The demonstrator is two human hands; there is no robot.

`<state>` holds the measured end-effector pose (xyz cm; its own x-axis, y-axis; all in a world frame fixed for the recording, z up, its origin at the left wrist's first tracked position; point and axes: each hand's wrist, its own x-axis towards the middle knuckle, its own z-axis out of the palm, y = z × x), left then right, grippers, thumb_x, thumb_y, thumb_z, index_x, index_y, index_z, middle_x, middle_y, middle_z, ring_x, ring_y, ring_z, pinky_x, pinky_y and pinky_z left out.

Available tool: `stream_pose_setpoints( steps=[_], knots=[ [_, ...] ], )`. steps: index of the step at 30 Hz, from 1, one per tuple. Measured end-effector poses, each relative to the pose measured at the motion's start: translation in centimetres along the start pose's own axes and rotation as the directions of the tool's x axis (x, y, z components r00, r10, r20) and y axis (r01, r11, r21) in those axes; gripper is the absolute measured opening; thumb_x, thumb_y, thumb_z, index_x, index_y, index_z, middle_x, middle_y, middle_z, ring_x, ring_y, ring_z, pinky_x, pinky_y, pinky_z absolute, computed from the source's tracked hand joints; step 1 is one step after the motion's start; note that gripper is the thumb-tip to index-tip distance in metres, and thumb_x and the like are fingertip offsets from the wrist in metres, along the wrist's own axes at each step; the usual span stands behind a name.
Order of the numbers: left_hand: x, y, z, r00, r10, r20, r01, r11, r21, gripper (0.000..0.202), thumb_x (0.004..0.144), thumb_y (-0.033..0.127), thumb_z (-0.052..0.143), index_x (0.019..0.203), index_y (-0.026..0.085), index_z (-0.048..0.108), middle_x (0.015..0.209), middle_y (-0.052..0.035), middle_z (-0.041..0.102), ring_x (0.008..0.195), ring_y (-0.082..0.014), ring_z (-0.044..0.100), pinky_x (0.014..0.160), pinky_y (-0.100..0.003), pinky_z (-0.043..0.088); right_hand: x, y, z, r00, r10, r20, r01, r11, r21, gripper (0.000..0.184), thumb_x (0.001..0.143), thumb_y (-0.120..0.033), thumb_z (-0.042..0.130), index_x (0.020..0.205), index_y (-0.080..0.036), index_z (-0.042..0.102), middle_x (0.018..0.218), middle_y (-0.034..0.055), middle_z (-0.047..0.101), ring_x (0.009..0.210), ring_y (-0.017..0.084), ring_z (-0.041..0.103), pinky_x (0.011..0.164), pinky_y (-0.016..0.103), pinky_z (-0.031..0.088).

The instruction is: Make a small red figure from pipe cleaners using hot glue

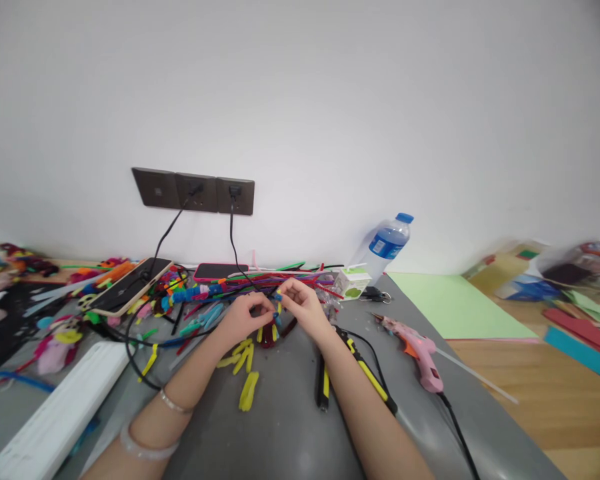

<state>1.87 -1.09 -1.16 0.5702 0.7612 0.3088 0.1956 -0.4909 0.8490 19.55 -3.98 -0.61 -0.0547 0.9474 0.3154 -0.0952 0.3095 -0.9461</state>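
Bare arms (365,400) lay closest, pointing to the table's (300,427) far edge. Left hand (245,317) and right hand (305,310) both pinched a fuzzy blue and yellow piece (278,308) between them, so neither was nearer. Its long side seemed to run near to far, but fingers hid some. A dark red bit (267,336) sat just below. Yellow strips (249,391) lay on the near side, and fuzzy sticks (293,272) crowded the far edge. Near the right edge was a pink glue gun (423,353).

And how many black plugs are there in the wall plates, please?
2: one black plug is in the middle wall plate, the other plug in the right wall plate. None seems hidden.
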Motion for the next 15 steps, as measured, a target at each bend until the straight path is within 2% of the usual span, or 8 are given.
stream_pose_setpoints(
  steps=[4, 7, 10, 15],
  knots=[
    [0.30, -0.56, 0.06, 0.985, -0.062, -0.162, 0.038, 0.989, -0.144, 0.016, 0.080, 0.029, 0.064, 0.080, 0.015, 0.072, 0.073, -0.0034, 0.069, 0.068, -0.0154, 0.058, 0.064, -0.026, 0.044, 0.04, -0.33, -0.38, 0.992, 0.010, -0.122, 0.005, 0.992, 0.129, 0.030, 0.078, -0.043, 0.074, 0.081, -0.022, 0.054, 0.080, -0.0007, 0.061, 0.062, 0.012, 0.060, 0.057, 0.025, 0.049],
    [0.51, -0.96, 0.02, 0.948, -0.167, -0.270, 0.090, 0.957, -0.277, 0.024, 0.078, 0.037, 0.068, 0.084, 0.015, 0.073, 0.077, -0.0048, 0.071, 0.069, -0.0156, 0.059, 0.063, -0.025, 0.045, 0.01, -0.44, -0.46, 0.989, 0.045, -0.139, -0.016, 0.978, 0.207, 0.032, 0.077, -0.043, 0.076, 0.081, -0.023, 0.051, 0.089, 0.0005, 0.064, 0.068, 0.013, 0.066, 0.065, 0.028, 0.055],
    [0.57, -1.06, 0.03, 0.929, -0.220, -0.297, 0.105, 0.927, -0.359, 0.026, 0.076, 0.040, 0.070, 0.082, 0.015, 0.072, 0.079, -0.0052, 0.071, 0.071, -0.0161, 0.061, 0.066, -0.026, 0.047, -0.03, -0.26, -0.22, 0.995, 0.051, -0.080, -0.033, 0.977, 0.209, 0.034, 0.077, -0.044, 0.076, 0.081, -0.023, 0.050, 0.088, 0.0011, 0.066, 0.068, 0.014, 0.069, 0.065, 0.028, 0.056],
    [0.50, -1.02, 0.04, 0.936, -0.203, -0.289, 0.100, 0.938, -0.332, 0.026, 0.074, 0.040, 0.071, 0.078, 0.014, 0.071, 0.072, -0.0041, 0.068, 0.066, -0.0151, 0.058, 0.061, -0.025, 0.045, -0.10, -0.07, 0.11, 0.997, 0.051, -0.058, -0.039, 0.979, 0.198, 0.035, 0.078, -0.045, 0.075, 0.081, -0.023, 0.049, 0.090, 0.0024, 0.069, 0.070, 0.015, 0.071, 0.065, 0.028, 0.057]
  ],
)
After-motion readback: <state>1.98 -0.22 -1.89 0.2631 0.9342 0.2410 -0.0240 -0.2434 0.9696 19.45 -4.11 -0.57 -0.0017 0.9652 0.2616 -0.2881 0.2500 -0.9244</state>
